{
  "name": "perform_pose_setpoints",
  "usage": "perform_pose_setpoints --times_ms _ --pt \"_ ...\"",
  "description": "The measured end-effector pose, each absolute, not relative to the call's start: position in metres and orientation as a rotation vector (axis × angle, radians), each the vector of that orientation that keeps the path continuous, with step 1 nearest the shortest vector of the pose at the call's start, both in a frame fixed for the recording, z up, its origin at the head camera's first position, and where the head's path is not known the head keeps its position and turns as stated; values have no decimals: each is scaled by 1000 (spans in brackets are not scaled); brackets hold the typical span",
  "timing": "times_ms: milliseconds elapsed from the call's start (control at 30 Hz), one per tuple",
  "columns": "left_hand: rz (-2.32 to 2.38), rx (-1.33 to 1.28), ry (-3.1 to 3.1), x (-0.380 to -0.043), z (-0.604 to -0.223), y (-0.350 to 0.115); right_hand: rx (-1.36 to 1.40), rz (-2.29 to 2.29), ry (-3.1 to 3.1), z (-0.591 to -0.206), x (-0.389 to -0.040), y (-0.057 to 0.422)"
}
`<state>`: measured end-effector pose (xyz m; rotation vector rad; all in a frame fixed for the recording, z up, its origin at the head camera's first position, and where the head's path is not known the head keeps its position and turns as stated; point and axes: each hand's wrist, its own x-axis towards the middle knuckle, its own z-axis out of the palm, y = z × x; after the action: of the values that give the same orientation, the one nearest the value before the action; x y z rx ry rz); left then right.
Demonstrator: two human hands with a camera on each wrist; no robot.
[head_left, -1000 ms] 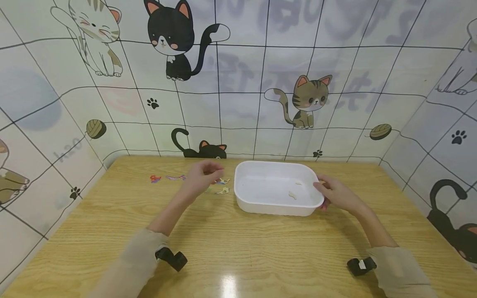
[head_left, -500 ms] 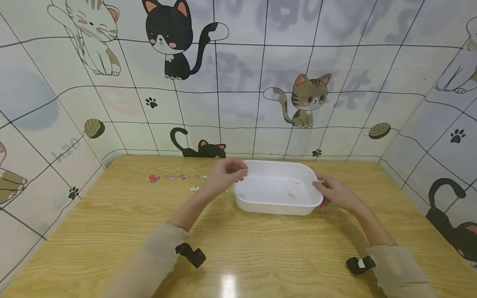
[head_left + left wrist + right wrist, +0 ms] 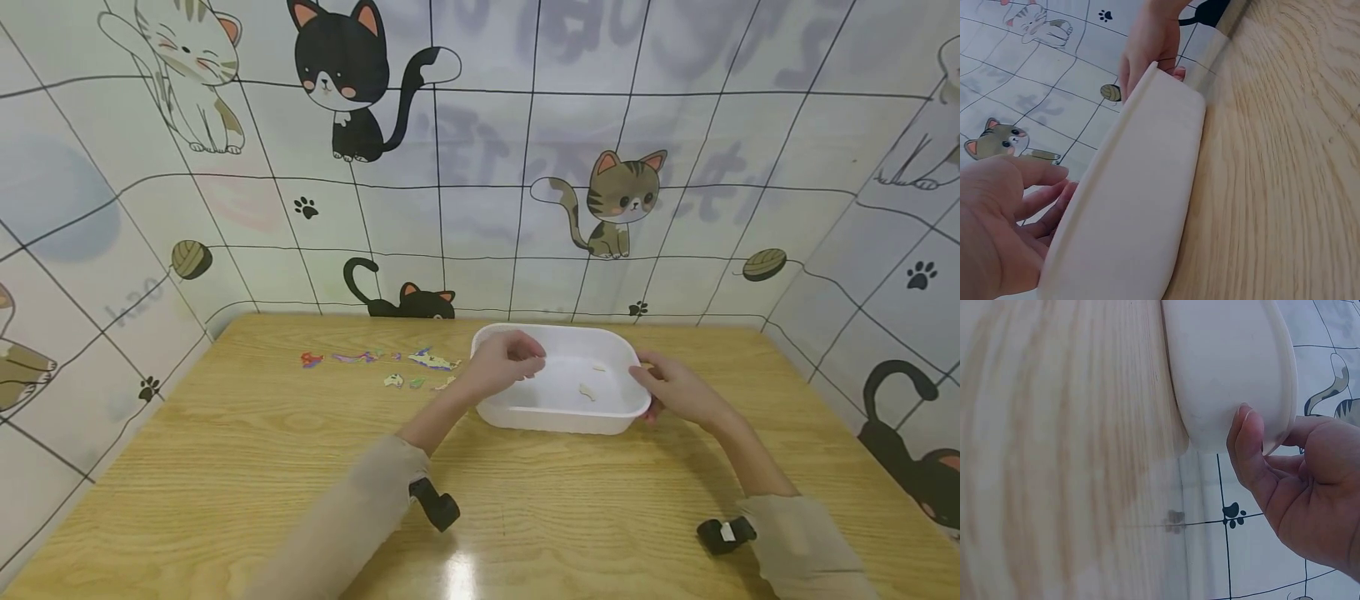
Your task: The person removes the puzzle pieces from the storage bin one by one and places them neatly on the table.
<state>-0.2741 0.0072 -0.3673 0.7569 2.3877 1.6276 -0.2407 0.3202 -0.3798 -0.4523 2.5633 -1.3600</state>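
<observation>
My left hand (image 3: 504, 364) is over the left part of a white plastic tray (image 3: 562, 422), its fingers loosely bent. Nothing shows between thumb and fingers, though the tray wall hides some fingertips in the left wrist view. On the right, my right hand (image 3: 678, 387) grips the tray's end rim, thumb and fingers on either side of the wall (image 3: 1235, 375). Inside the tray lie a small pale curved piece (image 3: 587, 392) and a thin pale piece (image 3: 598, 368).
Left of the tray, several small flat coloured pieces lie on the wooden table: a red and blue one (image 3: 311, 360), a purple one (image 3: 352, 357), a yellow and blue one (image 3: 432, 359) and a pale one (image 3: 393, 380). A cat-print sheet (image 3: 487, 208) stands behind the table.
My left hand has moved right, from above the flat pieces to over the tray, uncovering those pieces. My right hand keeps its grip on the tray, which stays in place.
</observation>
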Motion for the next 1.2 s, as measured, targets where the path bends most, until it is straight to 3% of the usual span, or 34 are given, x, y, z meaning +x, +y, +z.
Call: perform_pose_setpoints --times_ms 700,1200 --pt "1376 764 2427 -295 -380 76 -462 -1371 2554 -376 -239 319" --pt "1130 688 2538 -309 -383 95 -471 -1371 2544 -378 -240 320"
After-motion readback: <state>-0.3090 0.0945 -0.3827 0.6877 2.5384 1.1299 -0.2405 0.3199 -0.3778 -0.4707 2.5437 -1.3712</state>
